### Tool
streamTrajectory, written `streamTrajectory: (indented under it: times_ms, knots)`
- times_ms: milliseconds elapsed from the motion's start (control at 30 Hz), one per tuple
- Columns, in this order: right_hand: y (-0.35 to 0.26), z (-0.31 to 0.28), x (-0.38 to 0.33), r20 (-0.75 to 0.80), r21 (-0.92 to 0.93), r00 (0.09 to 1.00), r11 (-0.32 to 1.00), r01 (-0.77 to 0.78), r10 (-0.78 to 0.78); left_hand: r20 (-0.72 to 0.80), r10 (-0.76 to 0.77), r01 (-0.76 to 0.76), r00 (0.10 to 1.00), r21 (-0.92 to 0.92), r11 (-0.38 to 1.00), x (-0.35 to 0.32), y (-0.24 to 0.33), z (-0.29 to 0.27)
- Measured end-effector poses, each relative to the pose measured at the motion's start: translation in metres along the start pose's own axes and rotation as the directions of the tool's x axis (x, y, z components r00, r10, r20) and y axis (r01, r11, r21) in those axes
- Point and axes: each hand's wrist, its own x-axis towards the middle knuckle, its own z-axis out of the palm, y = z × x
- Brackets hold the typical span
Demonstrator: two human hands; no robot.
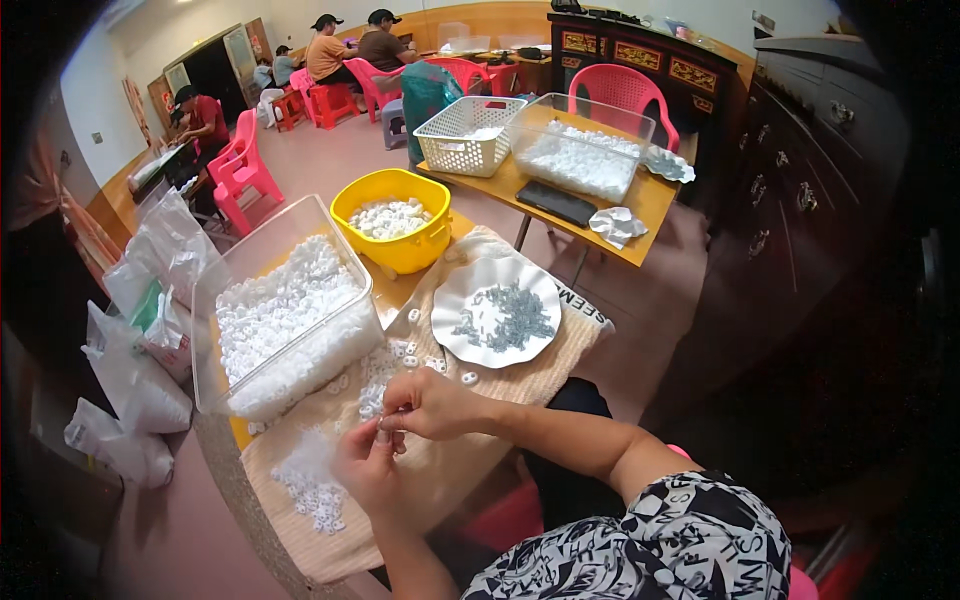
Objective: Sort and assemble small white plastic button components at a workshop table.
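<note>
My left hand (375,468) and my right hand (437,404) meet over the towel-covered table edge, their fingertips pinched together. Whatever lies between them is too small and covered to name. Just beyond my hands, small white plastic pieces (378,375), some with two holes, are scattered on the beige towel (440,470). Beside my left hand lies a pile of small white parts (312,490). A white wavy-rimmed plate (455,335) beyond my right hand holds many small grey pieces (515,315) and some white ones.
At the left stands a clear plastic bin (208,375) full of white pieces, next to a yellow basin (390,255). A second table (650,225) carries a white basket (455,160), another clear bin (640,150) and a black phone-like slab (556,203). Plastic bags (130,380) sit left; people work farther back.
</note>
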Motion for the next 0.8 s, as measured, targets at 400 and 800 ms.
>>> streamTrajectory:
  times_ms: [400, 800]
  knots:
    - [0.009, 0.011, -0.002, -0.012, 0.137, 0.997, 0.988, -0.077, 0.079, -0.062, 0.040, -0.035, 0.997, 0.091, 0.995, -0.002, -0.003, -0.001]
    - [0.004, -0.001, 0.000, -0.034, 0.035, 0.994, 0.994, -0.105, 0.106, -0.094, 0.000, 0.006, 0.996, 0.055, 0.998, 0.001, -0.004, 0.003]
